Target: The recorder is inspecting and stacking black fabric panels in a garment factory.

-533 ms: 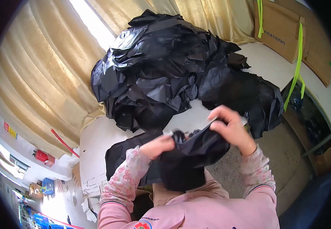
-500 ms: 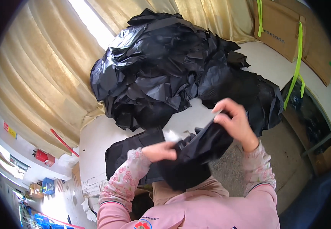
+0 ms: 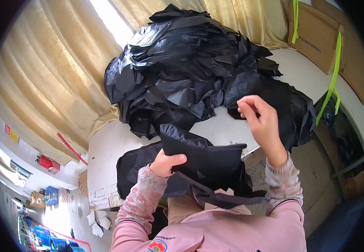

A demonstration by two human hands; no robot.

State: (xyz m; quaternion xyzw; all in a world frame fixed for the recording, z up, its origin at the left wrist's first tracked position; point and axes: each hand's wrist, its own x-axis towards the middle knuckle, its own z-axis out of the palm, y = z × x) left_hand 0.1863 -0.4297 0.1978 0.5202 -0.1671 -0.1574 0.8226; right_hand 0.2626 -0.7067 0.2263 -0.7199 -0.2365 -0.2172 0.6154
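Note:
My left hand grips the left end of a black fabric bag, thumb on top. The bag has a mesh panel on its left side and a dark strap hanging along its lower edge. It is held above the table's front edge and my lap. Beneath and left of my left hand, flat black fabric pieces lie on the table. My right hand is raised, apart from the bag, in front of the black heap. Its fingers are curled together; whatever is between them, if anything, is too small to tell.
A large heap of black fabric pieces covers the back of the white table. Cardboard sheets lean at the back right, with yellow-green straps hanging down. A gold curtain hangs behind. Paper scraps lie on the floor.
The bag was bunched between both hands; now it is spread, with its mesh panel and strap showing. My right hand has come off it and moved slightly up. My left hand now grips its end.

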